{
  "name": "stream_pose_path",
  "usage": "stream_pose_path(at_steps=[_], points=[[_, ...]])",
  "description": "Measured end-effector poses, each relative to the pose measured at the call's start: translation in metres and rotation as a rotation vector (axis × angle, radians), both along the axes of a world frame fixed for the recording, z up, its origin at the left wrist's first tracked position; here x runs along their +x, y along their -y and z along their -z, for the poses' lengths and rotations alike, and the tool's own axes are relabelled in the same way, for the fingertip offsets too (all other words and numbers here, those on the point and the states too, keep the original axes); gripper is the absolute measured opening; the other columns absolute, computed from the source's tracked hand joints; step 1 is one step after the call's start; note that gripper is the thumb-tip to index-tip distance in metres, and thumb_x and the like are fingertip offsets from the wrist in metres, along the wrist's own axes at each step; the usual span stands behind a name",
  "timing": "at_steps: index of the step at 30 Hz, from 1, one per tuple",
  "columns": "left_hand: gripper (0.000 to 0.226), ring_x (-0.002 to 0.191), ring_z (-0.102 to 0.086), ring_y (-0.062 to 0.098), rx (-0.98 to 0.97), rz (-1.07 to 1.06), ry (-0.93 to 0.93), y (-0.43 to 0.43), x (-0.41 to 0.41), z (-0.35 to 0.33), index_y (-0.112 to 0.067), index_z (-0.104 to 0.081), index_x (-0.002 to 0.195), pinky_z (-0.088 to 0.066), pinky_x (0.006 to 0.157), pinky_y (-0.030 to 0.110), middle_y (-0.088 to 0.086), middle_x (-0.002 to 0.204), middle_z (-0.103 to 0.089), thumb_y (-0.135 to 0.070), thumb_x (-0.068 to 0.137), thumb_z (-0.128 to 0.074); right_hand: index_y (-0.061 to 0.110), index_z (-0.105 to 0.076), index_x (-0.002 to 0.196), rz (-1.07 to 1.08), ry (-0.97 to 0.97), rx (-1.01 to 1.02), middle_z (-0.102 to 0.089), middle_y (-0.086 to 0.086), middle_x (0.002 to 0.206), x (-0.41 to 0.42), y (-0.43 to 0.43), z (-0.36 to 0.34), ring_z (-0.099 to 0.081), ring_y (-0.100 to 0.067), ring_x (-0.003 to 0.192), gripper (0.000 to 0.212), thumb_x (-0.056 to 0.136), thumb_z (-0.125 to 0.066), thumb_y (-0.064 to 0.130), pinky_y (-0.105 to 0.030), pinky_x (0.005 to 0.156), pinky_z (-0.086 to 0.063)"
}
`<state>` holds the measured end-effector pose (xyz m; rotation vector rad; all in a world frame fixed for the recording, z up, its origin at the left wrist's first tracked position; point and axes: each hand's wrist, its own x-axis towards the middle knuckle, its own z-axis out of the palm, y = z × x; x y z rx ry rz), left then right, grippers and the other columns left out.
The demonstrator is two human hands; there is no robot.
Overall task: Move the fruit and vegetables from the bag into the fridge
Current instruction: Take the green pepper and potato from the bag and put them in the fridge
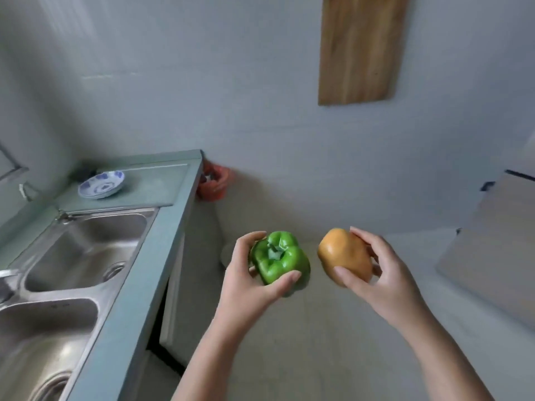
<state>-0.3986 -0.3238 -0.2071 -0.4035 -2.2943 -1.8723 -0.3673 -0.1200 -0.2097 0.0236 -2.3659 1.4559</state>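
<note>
My left hand (249, 287) holds a glossy green bell pepper (279, 260), stem end facing up, gripped between thumb and fingers. My right hand (379, 273) holds a smooth orange-yellow fruit (343, 256), thumb across its front. Both are held out in the air above the floor, side by side and a little apart. No bag is in view. A pale slanted panel (492, 244) at the right may be the fridge, but I cannot tell.
A grey-green counter (162, 244) runs along the left with a steel double sink (72, 256) and a blue-and-white dish (101, 185). A red bin (214, 183) sits in the floor corner. A wooden board (360, 47) hangs on the wall.
</note>
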Motion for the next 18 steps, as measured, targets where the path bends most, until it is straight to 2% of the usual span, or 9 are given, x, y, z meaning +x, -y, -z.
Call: stream_pose_path(at_steps=[4, 10, 15, 18], points=[[0.056, 0.089, -0.06, 0.001, -0.034, 0.126, 0.022, -0.073, -0.024, 0.005, -0.045, -0.049, 0.097, -0.051, 0.075, 0.019, -0.021, 0.096, -0.06, -0.049, 0.047, -0.076, 0.052, -0.041, 0.111, 0.127, 0.014, -0.023, -0.048, 0.031, 0.116, 0.004, -0.061, 0.002, -0.047, 0.012, 0.107, 0.06, 0.054, -0.061, 0.058, -0.008, 0.082, -0.037], [0.055, 0.086, -0.061, 0.001, -0.007, 0.339, 0.098, -0.165, -0.048, 0.012, -0.039, -0.052, 0.098, -0.048, 0.065, 0.011, -0.013, 0.099, -0.06, -0.047, 0.048, -0.075, 0.052, -0.043, 0.11, 0.348, 0.07, -0.08, -0.049, 0.03, 0.118, 0.016, -0.135, 0.018, -0.049, 0.007, 0.109, 0.06, 0.054, -0.062, 0.058, -0.021, 0.089, -0.042], [0.056, 0.086, -0.061, 0.0, 0.01, 0.5, 0.164, -0.239, -0.075, 0.024, -0.036, -0.052, 0.098, -0.048, 0.066, 0.013, -0.013, 0.098, -0.061, -0.046, 0.048, -0.075, 0.051, -0.042, 0.11, 0.523, 0.112, -0.107, -0.048, 0.029, 0.119, 0.018, -0.187, 0.032, -0.05, 0.001, 0.11, 0.061, 0.054, -0.065, 0.055, -0.023, 0.088, -0.042], [0.061, 0.085, -0.061, -0.001, 0.009, 0.568, 0.2, -0.281, -0.099, 0.033, -0.035, -0.05, 0.099, -0.048, 0.064, 0.012, -0.012, 0.101, -0.059, -0.046, 0.045, -0.075, 0.051, -0.042, 0.109, 0.624, 0.119, -0.115, -0.047, 0.028, 0.118, 0.001, -0.219, 0.038, -0.048, 0.003, 0.11, 0.06, 0.054, -0.065, 0.055, -0.02, 0.083, -0.043]])
